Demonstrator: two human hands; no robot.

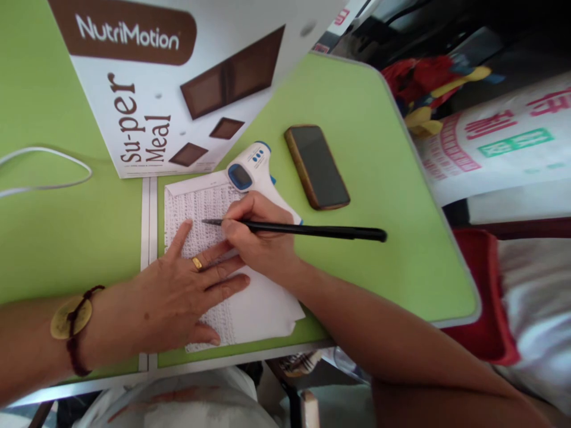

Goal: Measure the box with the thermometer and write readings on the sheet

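A sheet of paper (267, 303) covered partly in rows of small handwriting lies on the green table. My left hand (182, 291), with a gold ring and a cord bracelet, rests flat on it with fingers spread. A black pen (312, 230) is pinched in my right hand (263, 235), its tip over the written rows. The far end of the pen points right. Just beyond my right hand, a white and blue infrared thermometer (254, 169) lies across the paper's top edge, its handle partly hidden by the hand.
A white and brown NutriMotion box (147, 77) stands behind the paper. A smartphone (317, 166) lies right of the thermometer. A white cable (57, 151) loops on the left. Past the table's right edge are a printed white sack (499, 137) and a red stool or tray (482, 297).
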